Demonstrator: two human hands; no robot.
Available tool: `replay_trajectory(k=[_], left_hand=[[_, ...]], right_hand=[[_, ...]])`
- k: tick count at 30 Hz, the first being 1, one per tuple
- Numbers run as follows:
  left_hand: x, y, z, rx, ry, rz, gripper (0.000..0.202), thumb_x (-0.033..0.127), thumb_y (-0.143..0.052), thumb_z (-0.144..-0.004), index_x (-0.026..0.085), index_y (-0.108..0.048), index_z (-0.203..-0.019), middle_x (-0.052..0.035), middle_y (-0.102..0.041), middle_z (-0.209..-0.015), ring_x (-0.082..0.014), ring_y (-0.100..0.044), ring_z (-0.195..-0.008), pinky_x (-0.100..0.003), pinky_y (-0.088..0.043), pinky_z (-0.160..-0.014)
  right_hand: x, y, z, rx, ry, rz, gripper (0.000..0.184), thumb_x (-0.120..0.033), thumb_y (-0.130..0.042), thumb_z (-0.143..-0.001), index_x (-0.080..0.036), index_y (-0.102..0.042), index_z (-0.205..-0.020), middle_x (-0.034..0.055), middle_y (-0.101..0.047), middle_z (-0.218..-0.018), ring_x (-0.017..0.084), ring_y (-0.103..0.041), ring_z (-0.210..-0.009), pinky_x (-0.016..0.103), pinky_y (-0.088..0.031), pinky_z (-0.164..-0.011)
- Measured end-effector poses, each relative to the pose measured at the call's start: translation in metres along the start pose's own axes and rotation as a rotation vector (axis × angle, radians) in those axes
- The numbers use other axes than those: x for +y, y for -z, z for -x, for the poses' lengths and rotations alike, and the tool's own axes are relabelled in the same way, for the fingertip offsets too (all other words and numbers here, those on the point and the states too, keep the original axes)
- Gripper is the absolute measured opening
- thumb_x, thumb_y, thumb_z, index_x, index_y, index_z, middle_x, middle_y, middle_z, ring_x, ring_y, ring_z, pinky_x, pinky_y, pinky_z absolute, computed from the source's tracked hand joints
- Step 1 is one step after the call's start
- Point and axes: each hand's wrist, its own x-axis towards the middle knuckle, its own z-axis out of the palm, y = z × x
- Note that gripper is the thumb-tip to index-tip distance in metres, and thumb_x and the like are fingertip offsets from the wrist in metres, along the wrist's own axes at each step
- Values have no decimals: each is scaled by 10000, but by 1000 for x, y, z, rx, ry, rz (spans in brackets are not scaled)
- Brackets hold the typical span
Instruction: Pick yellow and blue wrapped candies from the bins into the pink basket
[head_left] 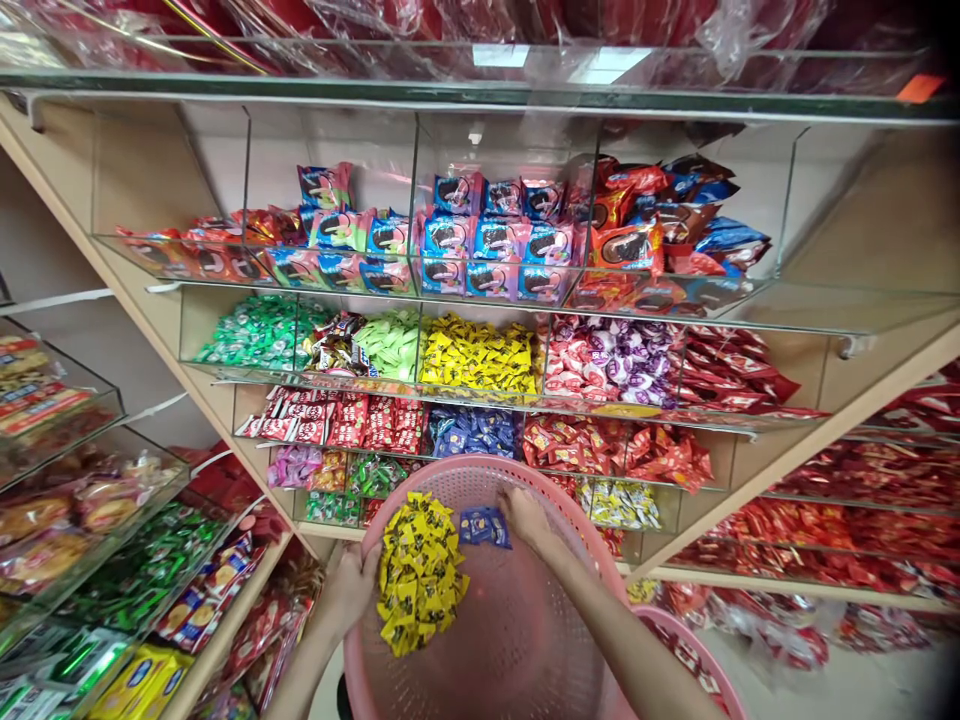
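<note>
A pink perforated plastic basket [517, 625] is in front of me, below the shelves. My left hand [351, 588] grips its left rim, fingers mostly hidden behind the edge. Against the basket's left side lies a heap of yellow-wrapped candies [420, 575]. To the right of the heap are a few blue candy packets [484, 527]. My right hand [525, 517] reaches inside, close beside the right end of these packets. Its fingers are curled together; whether something is between them is hidden.
Glass-fronted shelves hold blue-and-pink cookie packs [499, 238], yellow candies [480, 355] and blue packets [472, 432]. A second pink basket [694, 655] with red packets stands at lower right. Side shelves hold green packs [142, 560] at left and red packs [795, 535] at right.
</note>
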Motion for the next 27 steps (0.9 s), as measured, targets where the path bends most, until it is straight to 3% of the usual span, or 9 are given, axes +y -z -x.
replay_trajectory(k=[3,7,12,18,27], left_hand=[[0,0,1,8,15,19,394,422,-299,-854,126,-559,-842,-102,-654,-787,-210,-609,-807,-264,-406,-702],[2,2,1,-1,53,40,381,419,-325,-848,131,-573,-858,-99,-663,-787,-217,-615,-825,-264,-412,-699],[2,2,-1,-37,77,-5,388,409,-302,-861,125,-564,-889,-136,-663,-842,-227,-621,-852,-262,-411,-688],[4,1,-1,-61,51,-36,397,383,-244,-887,108,-530,-891,-160,-651,-856,-235,-614,-883,-274,-404,-710],[7,3,5,-32,56,-15,357,372,-265,-885,123,-521,-890,-143,-650,-873,-236,-605,-901,-274,-403,-718]], right_hand=[[-21,20,-8,71,48,47,257,-204,-373,-846,-175,-582,-992,99,-621,-955,176,-566,-874,247,-375,-731],[-56,43,-38,114,189,44,304,-190,-327,-868,-204,-537,-1087,75,-572,-1050,155,-543,-903,235,-366,-780],[-86,46,-85,66,347,120,459,-83,-338,-818,-263,-438,-1228,35,-476,-1216,145,-472,-1034,228,-347,-853],[-93,35,-111,-21,366,138,588,-51,-413,-757,-240,-340,-1308,64,-432,-1263,164,-435,-1102,257,-325,-902],[-93,47,-111,-28,407,202,461,-71,-402,-787,-227,-440,-1219,79,-495,-1157,168,-489,-1028,256,-346,-858]])
